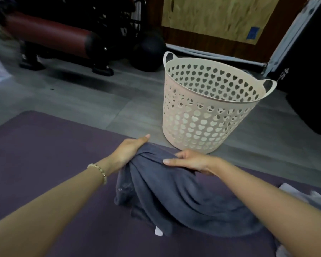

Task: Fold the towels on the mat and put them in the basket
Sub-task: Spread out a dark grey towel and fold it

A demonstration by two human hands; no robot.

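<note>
Purple mat (44,145), left hand (128,151) with beaded bracelet (100,171) gripping the bunched far edge of a dark grey towel (174,197) crumpled on the mat, right hand (191,160) fingers curled onto the same edge, cream heart-holed basket (207,108) upright on the floor just beyond, pale towel (304,197) at right.

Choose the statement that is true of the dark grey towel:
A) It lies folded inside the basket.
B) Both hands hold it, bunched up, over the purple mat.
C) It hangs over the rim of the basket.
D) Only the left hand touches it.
B: the left hand and the right hand both grip the bunched grey towel over the mat, outside the basket.
</note>
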